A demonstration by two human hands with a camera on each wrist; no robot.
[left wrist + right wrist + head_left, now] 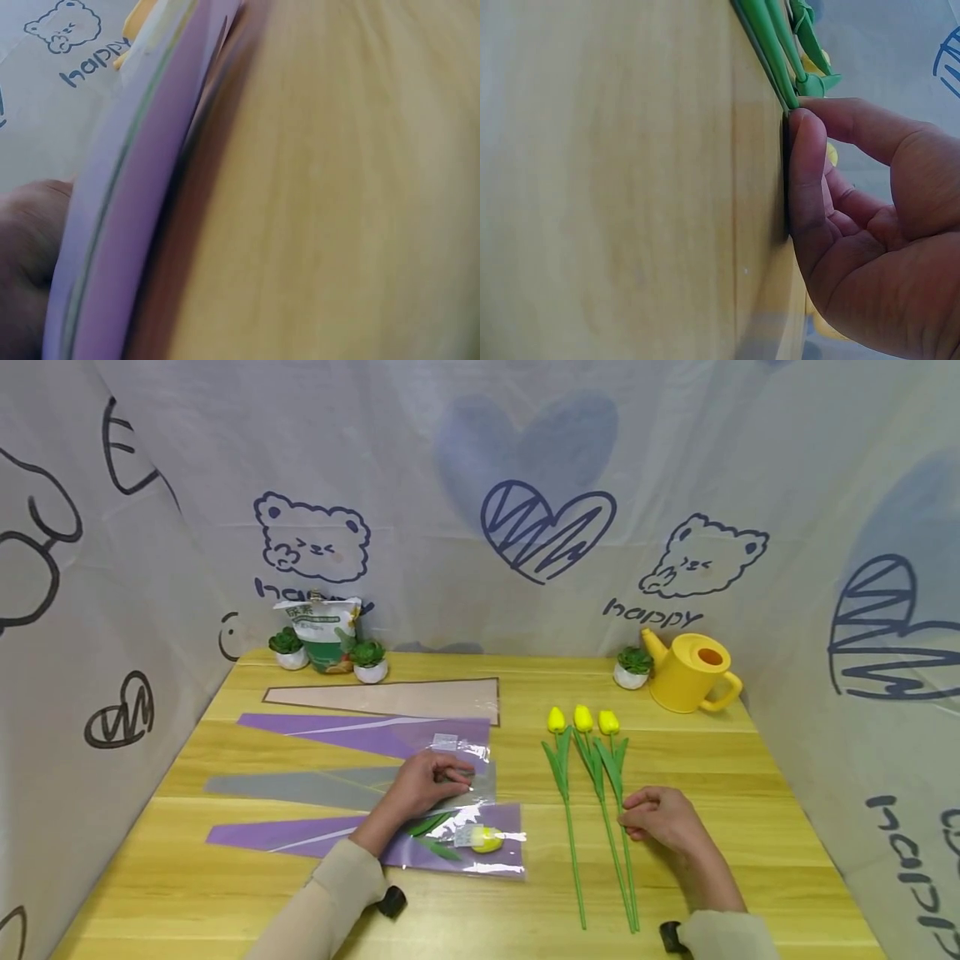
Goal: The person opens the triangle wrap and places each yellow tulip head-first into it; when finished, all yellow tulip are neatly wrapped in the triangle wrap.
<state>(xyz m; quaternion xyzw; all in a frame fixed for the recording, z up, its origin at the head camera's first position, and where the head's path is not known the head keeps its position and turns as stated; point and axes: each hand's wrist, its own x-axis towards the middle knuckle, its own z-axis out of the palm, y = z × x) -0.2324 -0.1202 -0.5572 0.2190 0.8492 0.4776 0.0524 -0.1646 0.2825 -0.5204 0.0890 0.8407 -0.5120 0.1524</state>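
My right hand point(663, 817) pinches the stem of the rightmost yellow tulip point(609, 722) between thumb and index finger. Up close, the right wrist view shows the fingertips at the green stem point(769, 52). Two more tulips, one yellow tulip point(556, 721) and another yellow tulip point(583, 719), lie to its left. My left hand point(426, 787), palm down with bent fingers, is over the right end of the grey wrapping sleeve point(300, 783); I cannot tell whether it grips the film. Below it, a purple sleeve point(300, 837) contains a tulip with a yellow head point(487, 839).
Above the grey sleeve lie another purple sleeve point(360, 735) and a pale pink sleeve point(405, 697) with a dark border. Along the back stand a clipped green-and-white bag point(324, 635), small potted plants point(370, 660) and a yellow watering can point(678, 677). Printed cloth point(420, 460) walls surround the table.
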